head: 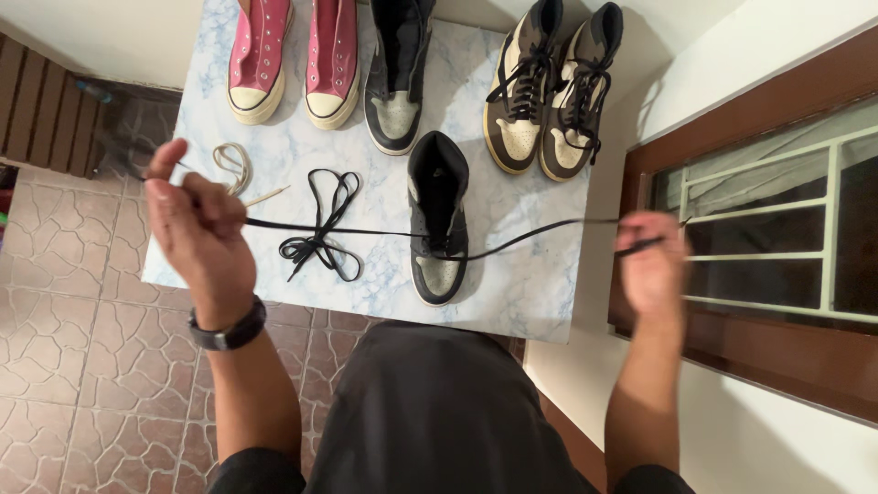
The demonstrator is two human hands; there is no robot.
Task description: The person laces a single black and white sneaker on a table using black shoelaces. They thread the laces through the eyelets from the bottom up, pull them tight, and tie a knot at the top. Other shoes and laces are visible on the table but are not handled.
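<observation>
Black high-top sneaker mid-table, toe pointing to 6 o'clock, long axis 12-to-6, black lace stretched 9-to-3 through it, left hand and right hand each pinched closed on an end, no labels legible.

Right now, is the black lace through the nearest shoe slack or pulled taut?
Taut: the black lace runs straight from the shoe out to the left hand and right hand.

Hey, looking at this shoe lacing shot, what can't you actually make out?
Head view only:
- Right hand: motion-blurred, so its grip on the black lace is unclear.
- Pink sneakers: heels cut off by the top edge.
- Which eyelets of the black shoe the lace passes through: too small.
- Left hand: fingertips blurred.
</observation>
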